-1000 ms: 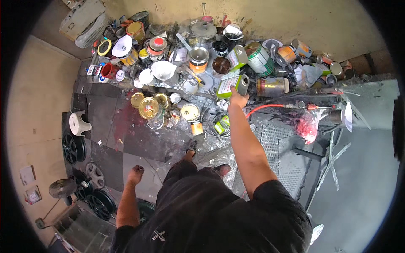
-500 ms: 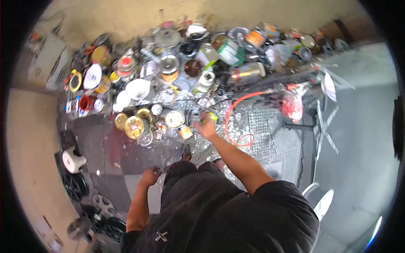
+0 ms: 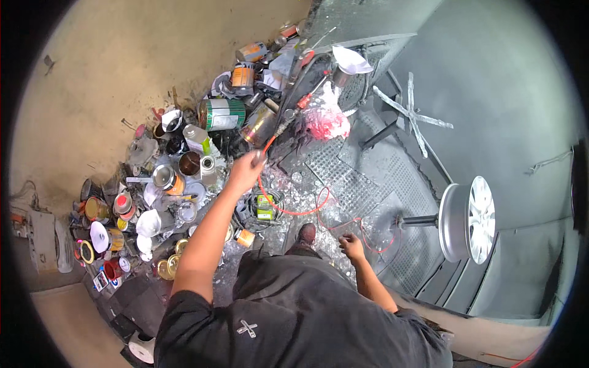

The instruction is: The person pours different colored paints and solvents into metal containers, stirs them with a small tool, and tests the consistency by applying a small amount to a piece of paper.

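My left hand (image 3: 245, 173) reaches forward over the near edge of the cluttered bench, with its fingers curled together beside an orange-red air hose (image 3: 265, 147). Something small and grey shows at its fingertips, too indistinct to name. A metallic paint can (image 3: 259, 124) lies tilted just beyond that hand. Farther right, the hose runs up to red-handled equipment next to a red-and-white stained plastic bag or wrap (image 3: 327, 119). Low in front of my body on the right, my right hand (image 3: 352, 247) hangs with its fingers loosely curled and nothing visible in them.
Paint tins, including a green-and-white tin (image 3: 224, 115), crowd the bench along the wall. A silver wheel rim (image 3: 481, 221) is mounted on a horizontal arm at right, near a cross-shaped stand (image 3: 412, 113). Hose loops trail over the spattered floor (image 3: 334, 178); a green-labelled object (image 3: 265, 207) lies there.
My view and body have turned right, bringing the wheel rim into sight. My right hand has drawn back from the green-labelled object to my side. My left hand has reached forward to the hose.
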A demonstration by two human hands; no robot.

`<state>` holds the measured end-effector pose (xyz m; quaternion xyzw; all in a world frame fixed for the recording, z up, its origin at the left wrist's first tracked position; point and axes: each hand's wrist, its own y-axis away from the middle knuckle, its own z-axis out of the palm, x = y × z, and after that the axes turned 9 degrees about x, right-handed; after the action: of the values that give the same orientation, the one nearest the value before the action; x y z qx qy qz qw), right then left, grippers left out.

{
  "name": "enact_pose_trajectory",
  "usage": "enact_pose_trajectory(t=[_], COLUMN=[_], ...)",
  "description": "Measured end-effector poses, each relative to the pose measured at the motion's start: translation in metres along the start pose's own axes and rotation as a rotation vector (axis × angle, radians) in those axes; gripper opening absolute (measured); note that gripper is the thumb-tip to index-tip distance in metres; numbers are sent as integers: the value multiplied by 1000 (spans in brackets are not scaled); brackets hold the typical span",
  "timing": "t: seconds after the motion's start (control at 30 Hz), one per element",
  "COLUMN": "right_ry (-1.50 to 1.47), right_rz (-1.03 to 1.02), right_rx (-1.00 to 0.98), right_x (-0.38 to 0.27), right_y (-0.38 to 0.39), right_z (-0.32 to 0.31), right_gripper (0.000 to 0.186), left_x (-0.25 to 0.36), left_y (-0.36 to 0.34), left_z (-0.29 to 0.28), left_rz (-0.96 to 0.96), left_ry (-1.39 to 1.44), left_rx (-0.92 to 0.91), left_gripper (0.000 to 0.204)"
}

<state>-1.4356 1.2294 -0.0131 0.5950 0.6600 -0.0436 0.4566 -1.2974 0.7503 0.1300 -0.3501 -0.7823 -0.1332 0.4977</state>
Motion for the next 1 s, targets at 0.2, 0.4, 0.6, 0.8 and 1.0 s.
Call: enact_pose_trajectory(t=[0.2,0.4,0.6,0.8,1.0], right_ry=[462,462,357,1,-186], right_rz=[-17,-308,-473,-810,-824], right_rx=[-286,-1052,-434,-103,211], right_x=[27,-1,-85,-290,-394], right_y=[27,2,-117,-203,-242], right_z=[-29,-103,-119,-103,-68], right_gripper=[61,66,58,50,77], left_x=[8,5,3,74,134], left_y=[-119,-156,-155,-121,-57], left_z=[90,118,142,173,247], left_rz=[-100,-198,-253,-242,-343], left_ry=[-7,19,61,-21,179], left_rx=[241,184,285,428,424], left_gripper=[81,68,51,42,34])
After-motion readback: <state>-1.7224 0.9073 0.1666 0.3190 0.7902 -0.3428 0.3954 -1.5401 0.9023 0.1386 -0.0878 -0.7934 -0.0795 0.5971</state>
